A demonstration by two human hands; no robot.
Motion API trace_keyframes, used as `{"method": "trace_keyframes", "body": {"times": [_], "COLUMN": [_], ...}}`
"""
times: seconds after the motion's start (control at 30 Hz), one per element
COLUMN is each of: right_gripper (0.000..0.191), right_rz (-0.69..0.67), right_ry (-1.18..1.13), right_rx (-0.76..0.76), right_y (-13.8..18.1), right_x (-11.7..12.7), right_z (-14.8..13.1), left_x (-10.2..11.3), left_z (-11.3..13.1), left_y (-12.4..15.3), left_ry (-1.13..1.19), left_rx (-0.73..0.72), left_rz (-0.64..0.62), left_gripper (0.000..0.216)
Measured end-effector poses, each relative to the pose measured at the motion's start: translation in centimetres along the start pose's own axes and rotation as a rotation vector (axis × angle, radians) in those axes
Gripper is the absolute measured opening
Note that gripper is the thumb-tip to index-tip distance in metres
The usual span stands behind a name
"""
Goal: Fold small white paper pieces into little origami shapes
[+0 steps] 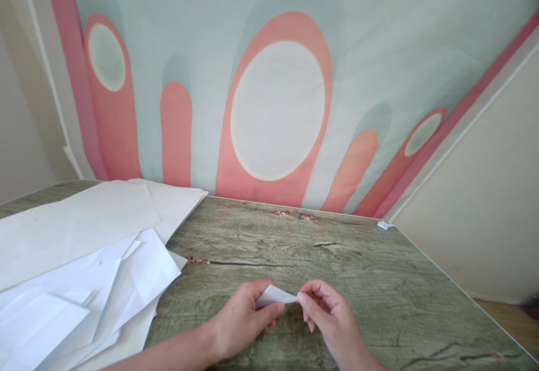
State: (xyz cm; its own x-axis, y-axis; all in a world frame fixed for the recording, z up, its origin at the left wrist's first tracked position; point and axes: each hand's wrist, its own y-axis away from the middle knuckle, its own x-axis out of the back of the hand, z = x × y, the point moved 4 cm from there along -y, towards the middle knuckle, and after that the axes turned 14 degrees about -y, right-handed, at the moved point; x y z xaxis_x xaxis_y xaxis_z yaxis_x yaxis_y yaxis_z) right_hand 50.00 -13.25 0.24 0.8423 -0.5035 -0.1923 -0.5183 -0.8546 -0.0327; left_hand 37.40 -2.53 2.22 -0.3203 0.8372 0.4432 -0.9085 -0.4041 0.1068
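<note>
A small folded piece of white paper (275, 294) is held just above the wooden-patterned table, between my two hands. My left hand (246, 315) grips its left part, with the thumb in front and the fingers behind. At the pointed right end, my right hand (322, 309) pinches the tip between thumb and forefinger. The paper narrows toward that tip. Its lower left part is hidden by my left fingers.
Loose white sheets (138, 281) lie overlapping at the left, over a thick stack of larger paper (84, 214). A small white scrap (385, 225) sits at the table's far right corner. Behind the table (379, 292) hangs a coral and pale green backdrop (202, 34).
</note>
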Motion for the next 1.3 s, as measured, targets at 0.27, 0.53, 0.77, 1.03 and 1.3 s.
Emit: {"method": "trace_keyframes", "body": {"times": [0.27, 0.53, 0.77, 1.03, 1.3], "right_gripper": [0.026, 0.022, 0.012, 0.016, 0.015], "right_rz": [-0.082, -0.046, -0.077, -0.138, -0.171], "right_ry": [0.017, 0.160, 0.454, 0.564, 0.603], "right_rx": [0.044, 0.117, 0.461, 0.624, 0.571], "right_y": [0.4, 0.7, 1.4, 1.7, 1.7], "right_x": [-0.1, -0.3, -1.5, -1.8, -1.9], "right_z": [0.1, -0.1, -2.0, -2.0, -2.2], "left_x": [0.7, 0.9, 0.8, 0.9, 0.7], "left_z": [1.1, 1.4, 1.4, 1.2, 0.9], "left_y": [0.4, 0.4, 0.5, 0.6, 0.5], "left_ry": [-0.206, -0.222, -0.197, -0.198, -0.242], "left_rx": [-0.249, -0.286, -0.268, -0.214, -0.213], "left_rz": [0.122, 0.161, 0.174, 0.212, 0.230], "left_gripper": [0.018, 0.019, 0.022, 0.015, 0.011]}}
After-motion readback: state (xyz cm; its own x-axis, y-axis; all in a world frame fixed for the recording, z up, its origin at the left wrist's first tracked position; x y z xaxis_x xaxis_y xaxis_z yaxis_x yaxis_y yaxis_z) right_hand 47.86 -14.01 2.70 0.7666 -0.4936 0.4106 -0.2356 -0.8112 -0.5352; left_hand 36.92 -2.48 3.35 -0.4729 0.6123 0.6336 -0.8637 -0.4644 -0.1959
